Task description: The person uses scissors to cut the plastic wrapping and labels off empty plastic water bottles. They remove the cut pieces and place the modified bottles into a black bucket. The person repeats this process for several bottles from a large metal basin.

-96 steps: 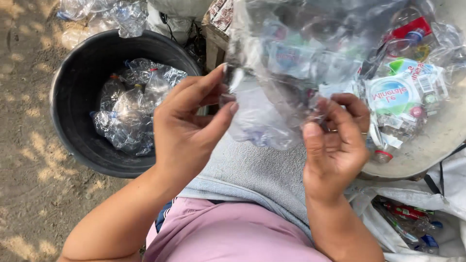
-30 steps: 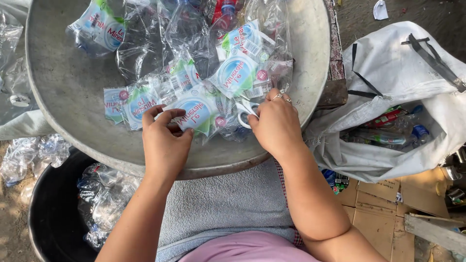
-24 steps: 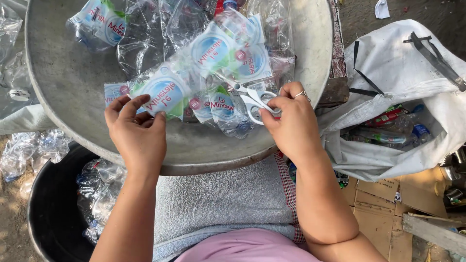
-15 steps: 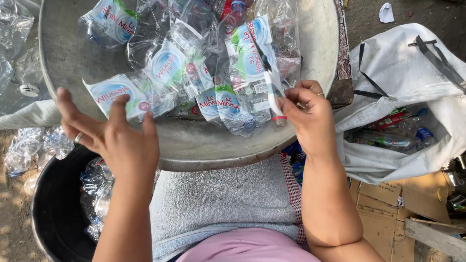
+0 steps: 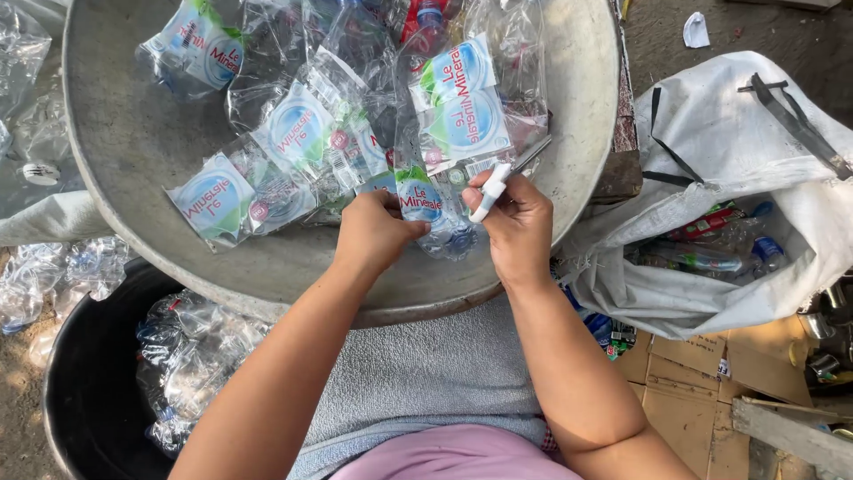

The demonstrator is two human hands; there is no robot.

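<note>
**Over the metal basin: both hands at a labelled bottle**

Over the near rim of the wide metal basin [image 5: 133, 151] we log the following.

Item one: left hand [image 5: 373, 233], fingers curled shut around the lower part of a crushed clear plastic bottle [image 5: 425, 209] with a blue and white label. That bottle lies at the near side of the basin, between the two hands, touching the pile behind it.

Item two: right hand [image 5: 515, 227], fingers closed on a small tool with a white handle [image 5: 490, 191]. A grey metal part runs on from the handle toward the basin wall; we take it for scissors or a blade, though the view is too poor to be sure. The tool sits just beside the bottle's label.

Item three: more flattened bottles [image 5: 293, 133] with like labels, heaped in the basin, with a red cap showing at the far side.

Item four: grey cloth [image 5: 426, 391] across the lap, under the basin's near edge.

Item five: black tub [image 5: 80, 391] at lower left, holding clear stripped bottles.

Item six: white sack [image 5: 737, 151] at right, open, with coloured bottles inside; flat cardboard [image 5: 702, 391] lies below it.
</note>
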